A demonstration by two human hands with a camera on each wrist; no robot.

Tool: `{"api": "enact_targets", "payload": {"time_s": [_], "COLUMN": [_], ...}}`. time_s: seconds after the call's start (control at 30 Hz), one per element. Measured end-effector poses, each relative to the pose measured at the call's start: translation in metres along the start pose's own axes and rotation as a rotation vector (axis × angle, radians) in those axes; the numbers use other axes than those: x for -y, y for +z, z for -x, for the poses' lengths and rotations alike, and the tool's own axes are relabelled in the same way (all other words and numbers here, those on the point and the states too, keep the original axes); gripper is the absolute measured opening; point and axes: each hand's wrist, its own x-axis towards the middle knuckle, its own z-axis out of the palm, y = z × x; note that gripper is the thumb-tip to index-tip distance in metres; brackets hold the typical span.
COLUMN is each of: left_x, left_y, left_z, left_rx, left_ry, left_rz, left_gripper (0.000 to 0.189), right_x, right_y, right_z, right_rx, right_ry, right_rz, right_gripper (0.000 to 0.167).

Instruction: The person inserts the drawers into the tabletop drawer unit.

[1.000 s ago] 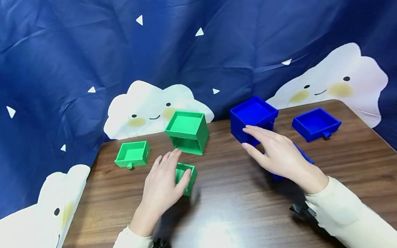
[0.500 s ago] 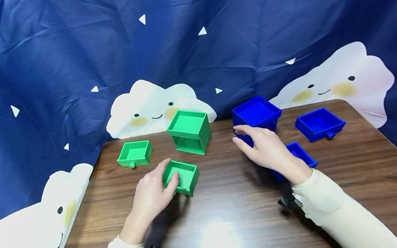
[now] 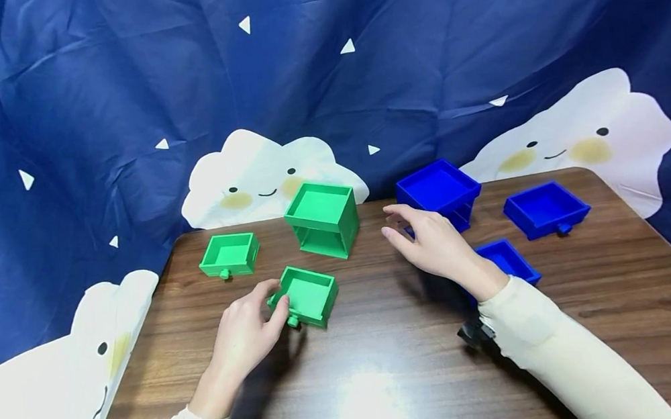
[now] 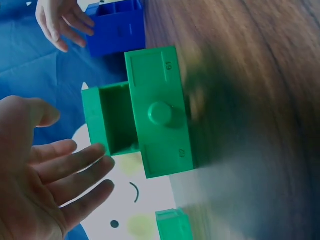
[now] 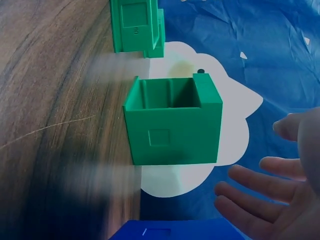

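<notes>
Left hand (image 3: 244,333): at the left edge of the near green drawer (image 3: 307,296); thumb and fingers apart, nothing grasped. Contact with the drawer – cannot be told.
Near green drawer: flat on the wooden table (image 3: 397,345), in front of the green cabinet (image 3: 330,220) and apart from it; round knob (image 4: 160,114) on the side facing the person. Small markings on its front.
Right hand (image 3: 432,240): above the table before the blue cabinet (image 3: 439,186), hiding part of its front; thumb and fingers spread wide, palm bare in the right wrist view.
Green cabinet: upright, shallow tray on top, hollow compartment below facing forward.
Blue cabinet: upright, to the right of the green one, similar tray top; lower front partly covered.
Far green drawer (image 3: 227,250): left of the green cabinet, apart, knob side forward.
Near blue drawer (image 3: 507,260): right of and nearer than the blue cabinet – partly hidden by the right wrist.
Far blue drawer (image 3: 546,208): right of the blue cabinet, apart, near the table's right edge.
Sleeves (image 3: 561,349): cream, both arms.
Backdrop (image 3: 297,58): blue cloth, white clouds (image 3: 231,172) and small white triangles.
</notes>
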Motion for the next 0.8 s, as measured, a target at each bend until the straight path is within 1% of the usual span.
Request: {"api": "enact_targets", "payload": {"time_s": [0.1, 0.23, 0.33, 0.47, 0.53, 0.63, 0.8], "left_x": [0.003, 0.006, 0.009, 0.014, 0.017, 0.02, 0.023], "left_y": [0.0, -0.001, 0.0, 0.002, 0.003, 0.004, 0.007], "left_z": [0.002, 0.004, 0.005, 0.006, 0.007, 0.008, 0.008], "left_rx": [0.01, 0.04, 0.072, 0.12, 0.139, 0.172, 0.24], "left_ry": [-0.034, -0.068, -0.095, -0.148, -0.173, -0.198, -0.221], "left_rz": [0.01, 0.044, 0.086, 0.143, 0.152, 0.137, 0.146], "left_gripper": [0.026, 0.026, 0.026, 0.027, 0.025, 0.02, 0.013], "right_x": [0.0, 0.001, 0.001, 0.002, 0.002, 0.002, 0.0], "right_y": [0.004, 0.008, 0.011, 0.015, 0.017, 0.02, 0.025], "right_z": [-0.005, -0.012, -0.017, -0.021, -0.023, -0.026, -0.033], "right_rx": [0.019, 0.037, 0.042, 0.058, 0.067, 0.071, 0.071], "right_ry": [0.009, 0.015, 0.019, 0.038, 0.049, 0.064, 0.079], "right_rz": [-0.012, -0.031, -0.033, -0.029, -0.026, -0.027, -0.033], "right_gripper": [0.045, 0.046, 0.047, 0.05, 0.051, 0.053, 0.053]}}
